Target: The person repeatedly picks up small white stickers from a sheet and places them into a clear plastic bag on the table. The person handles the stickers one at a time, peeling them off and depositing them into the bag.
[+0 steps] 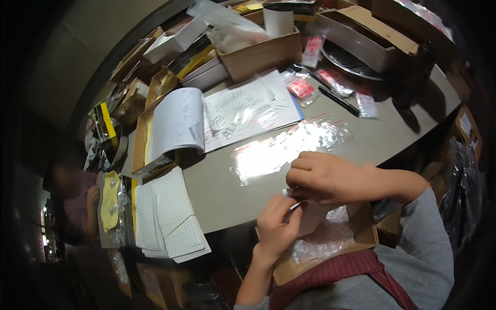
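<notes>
My left hand (277, 223) and my right hand (323, 178) meet at the table's front edge, fingers closed. Between them shows a small white piece, perhaps paper or a label (296, 205), pinched by my left thumb and fingers. The right fingers are bent down over its far side, and what they grip is hidden. Just below the hands an open cardboard box (364, 227) rests against me, with clear zip bags (330, 232) inside. Beyond my hands lies a spread of shiny clear zip bags (289, 147) on the grey table (217, 194).
An open notebook (178, 121) and papers lie behind the bags. A stack of printed sheets (173, 217) overhangs the left edge. Black markers (338, 101) and small red-and-white packets (302, 90) sit farther back, before crowded cardboard boxes (261, 54). Another person (75, 201) is at far left.
</notes>
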Motion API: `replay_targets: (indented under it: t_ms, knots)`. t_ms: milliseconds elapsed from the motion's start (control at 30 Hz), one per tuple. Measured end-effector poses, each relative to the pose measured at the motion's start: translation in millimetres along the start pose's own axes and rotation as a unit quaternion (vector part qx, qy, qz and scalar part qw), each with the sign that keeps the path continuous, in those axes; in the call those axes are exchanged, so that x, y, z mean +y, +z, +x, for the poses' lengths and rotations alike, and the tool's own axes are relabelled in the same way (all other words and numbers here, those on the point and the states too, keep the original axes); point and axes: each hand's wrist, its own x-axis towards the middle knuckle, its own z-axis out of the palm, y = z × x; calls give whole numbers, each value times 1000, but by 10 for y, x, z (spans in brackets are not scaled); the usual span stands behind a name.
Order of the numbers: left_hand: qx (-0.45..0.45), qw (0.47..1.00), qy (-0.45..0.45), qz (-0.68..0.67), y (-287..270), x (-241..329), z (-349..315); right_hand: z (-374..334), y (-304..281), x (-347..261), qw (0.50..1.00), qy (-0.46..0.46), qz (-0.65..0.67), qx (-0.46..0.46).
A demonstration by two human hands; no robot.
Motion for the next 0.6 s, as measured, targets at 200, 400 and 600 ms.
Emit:
replay_targets:
  t_ms: [200,400,600]
  knots:
    - [-46,982,-172,-56,-11,102,-56,-154,62,-95,977,-121,-169,39]
    - [-61,924,-321,-200,46,122,-156,-416,-376,214,998,5,-47,45]
    - [-51,925,-313,-207,-6,151,-159,-561,-958,992,936,336,13,-106]
